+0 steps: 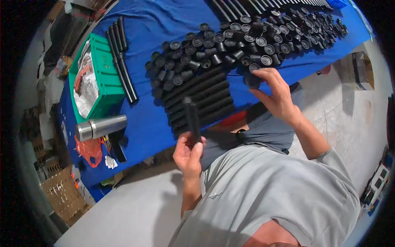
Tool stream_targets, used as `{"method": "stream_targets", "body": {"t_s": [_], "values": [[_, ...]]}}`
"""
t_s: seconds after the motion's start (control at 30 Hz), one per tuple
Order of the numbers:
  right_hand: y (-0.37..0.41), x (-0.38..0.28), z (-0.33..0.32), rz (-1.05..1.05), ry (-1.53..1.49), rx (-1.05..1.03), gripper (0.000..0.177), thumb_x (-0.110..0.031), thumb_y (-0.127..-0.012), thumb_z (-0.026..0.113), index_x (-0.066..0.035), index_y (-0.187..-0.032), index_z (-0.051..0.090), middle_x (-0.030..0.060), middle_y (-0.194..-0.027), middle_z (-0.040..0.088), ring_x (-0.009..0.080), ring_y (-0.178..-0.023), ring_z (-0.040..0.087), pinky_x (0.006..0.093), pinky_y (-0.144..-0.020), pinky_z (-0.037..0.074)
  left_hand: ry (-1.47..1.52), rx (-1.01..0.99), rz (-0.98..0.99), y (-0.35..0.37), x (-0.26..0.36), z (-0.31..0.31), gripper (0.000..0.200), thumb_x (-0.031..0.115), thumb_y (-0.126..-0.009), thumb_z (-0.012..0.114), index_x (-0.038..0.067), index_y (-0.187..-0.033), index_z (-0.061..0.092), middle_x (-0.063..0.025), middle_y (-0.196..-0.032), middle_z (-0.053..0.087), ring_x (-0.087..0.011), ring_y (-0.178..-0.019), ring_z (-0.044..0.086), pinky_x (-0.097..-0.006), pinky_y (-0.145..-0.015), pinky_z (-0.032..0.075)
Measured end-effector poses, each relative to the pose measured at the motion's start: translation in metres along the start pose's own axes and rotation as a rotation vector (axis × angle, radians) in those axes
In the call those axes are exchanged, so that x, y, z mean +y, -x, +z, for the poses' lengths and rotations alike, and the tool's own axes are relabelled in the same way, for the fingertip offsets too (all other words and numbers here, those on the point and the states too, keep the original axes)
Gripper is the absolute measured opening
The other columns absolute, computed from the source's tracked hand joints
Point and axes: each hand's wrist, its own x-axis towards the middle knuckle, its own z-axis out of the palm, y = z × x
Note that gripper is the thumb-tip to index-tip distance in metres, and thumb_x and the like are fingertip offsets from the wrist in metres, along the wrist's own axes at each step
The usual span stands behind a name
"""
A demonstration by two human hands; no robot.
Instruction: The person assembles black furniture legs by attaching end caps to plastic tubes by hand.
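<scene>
Right hand is pinching one black cap between thumb and fingertips, right at the near edge of the table. Left hand is closed around the lower end of one black tube, and we are holding it upright, off the table and in front of our chest.

Just beyond that tube, we are counting about seven more tubes lying side by side in a stack, their ends reaching close to the table's edge. Behind the stack, a heap of caps is spreading across the blue cloth toward the far right corner; these are running into many dozens, too many and too crowded for us to count exactly. More tubes are lying along the far edge, cut off by the frame.

To the left, three or four long rods are lying beside one green crate with crumpled paper in it. One steel flask is lying on its side near the front left corner, with one orange bag hanging below it.

Bare cloth is showing between the rods and the caps, and again between the flask and the stack. Grey floor is lying open below the table's edge.
</scene>
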Motion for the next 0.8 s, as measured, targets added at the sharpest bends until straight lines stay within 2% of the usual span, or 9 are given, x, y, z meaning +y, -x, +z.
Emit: {"method": "stream_targets", "body": {"t_s": [0.07, 0.17, 0.27, 0.47, 0.53, 0.57, 0.63, 0.73, 0.8], "values": [[0.024, 0.021, -0.007, 0.154, 0.059, 0.032, 0.050, 0.000, -0.080, 0.077, -0.002, -0.126, 0.058, 0.0184, -0.115, 0.064, 0.0371, -0.105, 0.064, 0.0422, -0.092, 0.053, -0.118, -0.151, -0.121, -0.004, 0.005, 0.007, 0.033, 0.001, -0.084, 0.068, -0.002, -0.116, 0.059, -0.0084, -0.098, 0.064, -0.0142, -0.085, 0.062, -0.0294, -0.077, 0.052], [0.052, 0.046, -0.021, 0.316, 0.199, 0.052, 0.050, 0.001, -0.082, 0.074, -0.001, -0.128, 0.054, 0.0217, -0.114, 0.063, 0.0409, -0.107, 0.063, 0.0446, -0.093, 0.052, -0.393, -0.425, -0.197, -0.004, -0.002, 0.007, 0.038, 0.005, -0.079, 0.076, 0.003, -0.113, 0.059, 0.0000, -0.096, 0.060, -0.0065, -0.085, 0.055, -0.0236, -0.075, 0.046], [0.054, 0.063, -0.030, 0.235, 0.303, 0.113, 0.051, 0.001, -0.083, 0.073, 0.000, -0.129, 0.052, 0.0222, -0.115, 0.062, 0.0413, -0.108, 0.062, 0.0455, -0.094, 0.051, -0.455, -0.528, -0.182, -0.006, -0.015, 0.020, 0.033, 0.008, -0.077, 0.078, 0.002, -0.106, 0.063, -0.0022, -0.087, 0.065, -0.0106, -0.079, 0.061, -0.0273, -0.075, 0.050], [0.059, 0.075, -0.025, 0.240, 0.437, 0.138, 0.058, -0.004, -0.085, 0.076, 0.000, -0.137, 0.051, 0.0214, -0.120, 0.061, 0.0399, -0.111, 0.060, 0.0448, -0.095, 0.050, -0.326, -0.564, -0.336, -0.006, -0.021, 0.018, 0.036, 0.007, -0.077, 0.078, 0.000, -0.109, 0.062, 0.0004, -0.094, 0.059, -0.0078, -0.084, 0.054, -0.0244, -0.076, 0.044], [0.056, 0.050, -0.031, 0.304, 0.447, 0.228, 0.057, -0.007, -0.086, 0.077, -0.001, -0.136, 0.052, 0.0206, -0.120, 0.061, 0.0381, -0.108, 0.061, 0.0438, -0.093, 0.051, -0.294, -0.561, -0.326, -0.005, -0.022, 0.008, 0.037, 0.006, -0.077, 0.077, -0.002, -0.111, 0.063, -0.0041, -0.096, 0.064, -0.0111, -0.084, 0.061, -0.0270, -0.078, 0.050], [0.056, 0.032, -0.035, 0.272, 0.371, 0.265, 0.054, -0.010, -0.086, 0.079, 0.000, -0.134, 0.056, 0.0185, -0.119, 0.062, 0.0327, -0.105, 0.063, 0.0405, -0.089, 0.052, -0.244, -0.542, -0.376, -0.003, -0.022, 0.005, 0.037, 0.006, -0.077, 0.076, -0.002, -0.111, 0.064, -0.0057, -0.097, 0.066, -0.0124, -0.084, 0.063, -0.0280, -0.078, 0.051], [0.054, -0.007, -0.038, 0.311, -0.030, 0.072, 0.053, -0.012, -0.086, 0.080, -0.002, -0.132, 0.058, 0.0159, -0.117, 0.063, 0.0269, -0.102, 0.064, 0.0369, -0.085, 0.053, -0.145, -0.524, -0.471, 0.003, -0.019, 0.003, 0.037, 0.007, -0.079, 0.076, -0.003, -0.112, 0.064, -0.0068, -0.099, 0.068, -0.0137, -0.086, 0.065, -0.0293, -0.080, 0.053], [0.055, -0.040, -0.018, 0.481, -0.782, -0.441, 0.064, -0.021, -0.085, 0.082, -0.006, -0.141, 0.056, 0.0084, -0.118, 0.063, 0.0162, -0.094, 0.061, 0.0299, -0.077, 0.052, -0.014, -0.566, -0.571, -0.002, -0.016, 0.009, 0.037, 0.010, -0.083, 0.077, -0.005, -0.115, 0.065, -0.0063, -0.100, 0.069, -0.0138, -0.091, 0.065, -0.0300, -0.082, 0.053], [0.053, -0.054, 0.001, 0.440, -0.853, -0.521, 0.064, -0.018, -0.086, 0.080, -0.007, -0.144, 0.055, 0.0068, -0.124, 0.058, 0.0148, -0.096, 0.060, 0.0287, -0.073, 0.051, 0.060, -0.605, -0.633, -0.003, -0.015, 0.008, 0.038, 0.010, -0.084, 0.077, -0.006, -0.116, 0.064, -0.0069, -0.101, 0.069, -0.0142, -0.094, 0.065, -0.0301, -0.083, 0.054]]}}
